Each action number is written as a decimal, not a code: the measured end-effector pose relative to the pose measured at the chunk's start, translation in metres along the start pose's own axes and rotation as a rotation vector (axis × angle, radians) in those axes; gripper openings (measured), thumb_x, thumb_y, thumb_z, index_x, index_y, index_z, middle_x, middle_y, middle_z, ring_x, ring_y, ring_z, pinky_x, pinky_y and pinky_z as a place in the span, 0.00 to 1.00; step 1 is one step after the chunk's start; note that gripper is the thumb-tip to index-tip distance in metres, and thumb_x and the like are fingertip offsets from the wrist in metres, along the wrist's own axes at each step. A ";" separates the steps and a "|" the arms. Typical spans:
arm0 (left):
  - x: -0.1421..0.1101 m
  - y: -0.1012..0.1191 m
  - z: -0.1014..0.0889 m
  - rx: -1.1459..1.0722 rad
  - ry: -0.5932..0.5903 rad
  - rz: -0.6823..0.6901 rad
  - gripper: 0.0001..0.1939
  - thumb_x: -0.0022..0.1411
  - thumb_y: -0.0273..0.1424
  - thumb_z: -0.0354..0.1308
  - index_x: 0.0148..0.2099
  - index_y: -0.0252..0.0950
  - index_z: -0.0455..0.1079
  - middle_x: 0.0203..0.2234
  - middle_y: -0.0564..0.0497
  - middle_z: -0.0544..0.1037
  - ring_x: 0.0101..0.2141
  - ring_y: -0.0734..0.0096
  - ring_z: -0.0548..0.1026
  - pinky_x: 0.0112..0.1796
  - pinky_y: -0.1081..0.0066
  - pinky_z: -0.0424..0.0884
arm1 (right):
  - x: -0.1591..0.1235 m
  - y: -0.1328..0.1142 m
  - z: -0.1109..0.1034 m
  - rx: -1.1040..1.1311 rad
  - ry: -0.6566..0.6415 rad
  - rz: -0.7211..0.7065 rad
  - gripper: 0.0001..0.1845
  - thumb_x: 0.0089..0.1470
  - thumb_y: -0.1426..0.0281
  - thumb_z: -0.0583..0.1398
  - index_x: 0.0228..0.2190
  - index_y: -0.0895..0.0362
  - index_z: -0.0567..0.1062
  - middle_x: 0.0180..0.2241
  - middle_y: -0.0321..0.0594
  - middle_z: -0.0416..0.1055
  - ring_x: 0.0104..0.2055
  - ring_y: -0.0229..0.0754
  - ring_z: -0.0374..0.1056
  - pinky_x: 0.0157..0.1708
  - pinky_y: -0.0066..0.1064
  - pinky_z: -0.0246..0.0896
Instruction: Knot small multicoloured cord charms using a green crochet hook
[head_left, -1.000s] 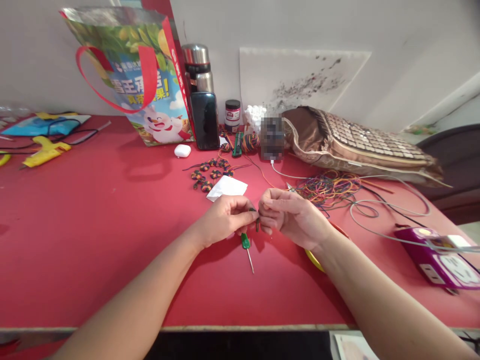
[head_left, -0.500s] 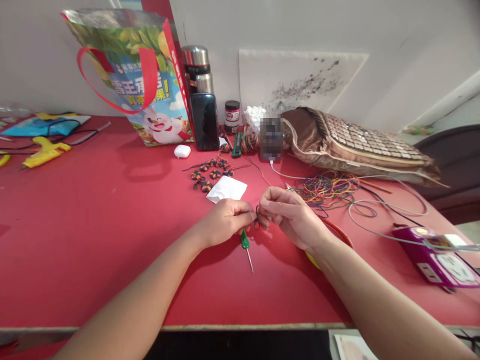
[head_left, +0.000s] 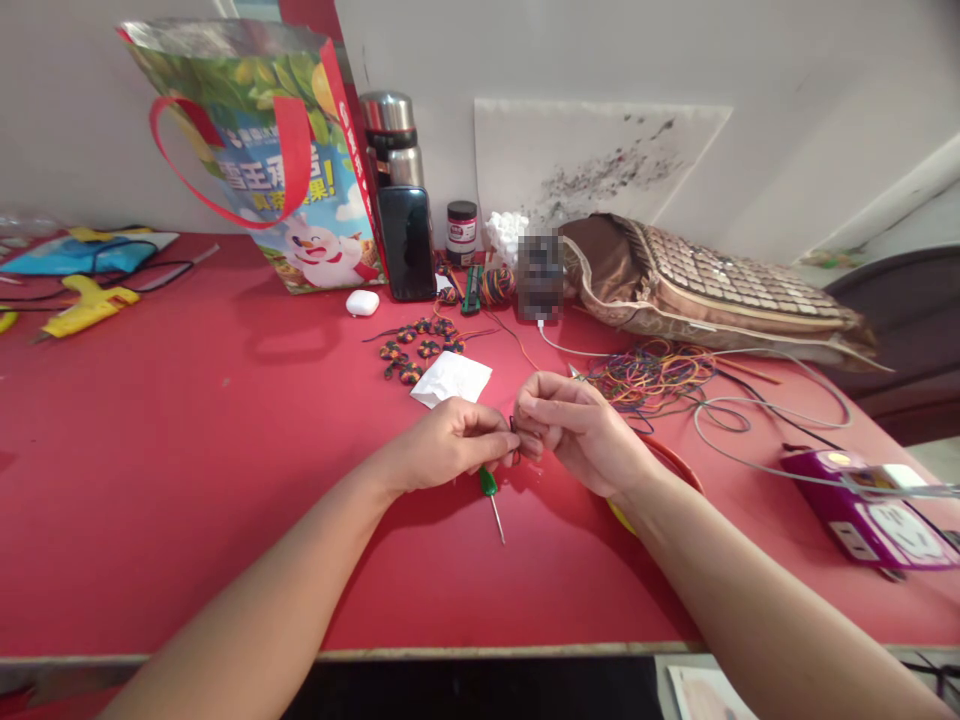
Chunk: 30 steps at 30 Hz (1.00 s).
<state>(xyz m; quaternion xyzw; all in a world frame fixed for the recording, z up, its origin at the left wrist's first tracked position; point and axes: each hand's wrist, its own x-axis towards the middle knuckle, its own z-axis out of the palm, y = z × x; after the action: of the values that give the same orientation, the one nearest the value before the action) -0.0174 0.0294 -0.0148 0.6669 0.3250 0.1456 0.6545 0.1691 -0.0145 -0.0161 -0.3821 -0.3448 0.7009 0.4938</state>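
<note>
Between my fingertips is a dark, thin cord (head_left: 516, 456) with a small loop showing. My left hand (head_left: 457, 445) pinches it from the left, thumb over fingers. On the other side my right hand (head_left: 574, 425) is closed on the same cord, its thumb and forefinger pressed together; most of the cord is hidden by the fingers. Below my left hand lies a green-handled tool (head_left: 490, 487) with a thin metal shaft pointing toward the table's front edge. Just beyond my hands is a folded white paper (head_left: 451, 379). Multicoloured knotted cord pieces (head_left: 409, 350) lie behind the paper.
A tangle of multicoloured cord (head_left: 652, 375) and a white cable (head_left: 757, 466) lie to the right, near a purple power strip (head_left: 832, 505). A shopping bag (head_left: 300, 170), phone (head_left: 407, 245) and brown cushion (head_left: 720, 285) line the back. A yellow glue gun (head_left: 88, 305) lies left.
My fingertips have come slightly closer together around the cord, and less of its loop shows. The whole view has shifted a little; the objects on the table keep their places.
</note>
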 end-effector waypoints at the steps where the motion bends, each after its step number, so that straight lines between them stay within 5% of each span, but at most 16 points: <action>1: 0.000 0.000 0.000 0.003 -0.017 -0.004 0.17 0.63 0.42 0.64 0.30 0.32 0.78 0.21 0.51 0.74 0.22 0.76 0.65 0.24 0.74 0.60 | 0.000 0.000 0.000 0.011 0.006 0.013 0.17 0.46 0.65 0.73 0.22 0.57 0.71 0.17 0.28 0.60 0.19 0.33 0.58 0.23 0.29 0.55; 12: -0.004 0.009 -0.002 0.026 -0.071 0.024 0.14 0.58 0.36 0.61 0.23 0.36 0.70 0.19 0.52 0.72 0.22 0.75 0.65 0.25 0.72 0.59 | 0.000 -0.001 0.001 0.066 0.018 0.056 0.24 0.43 0.63 0.78 0.21 0.57 0.69 0.17 0.26 0.54 0.18 0.29 0.47 0.21 0.26 0.41; 30: -0.002 0.004 0.000 -0.016 -0.066 -0.022 0.15 0.59 0.38 0.61 0.24 0.34 0.73 0.19 0.51 0.72 0.20 0.77 0.63 0.24 0.73 0.57 | 0.001 -0.004 0.001 0.115 0.050 0.036 0.26 0.42 0.65 0.78 0.19 0.57 0.66 0.16 0.25 0.53 0.18 0.28 0.47 0.21 0.25 0.41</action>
<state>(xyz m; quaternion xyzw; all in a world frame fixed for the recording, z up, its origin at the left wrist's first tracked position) -0.0181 0.0289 -0.0103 0.6625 0.3096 0.1187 0.6717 0.1700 -0.0126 -0.0122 -0.3767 -0.2847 0.7185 0.5107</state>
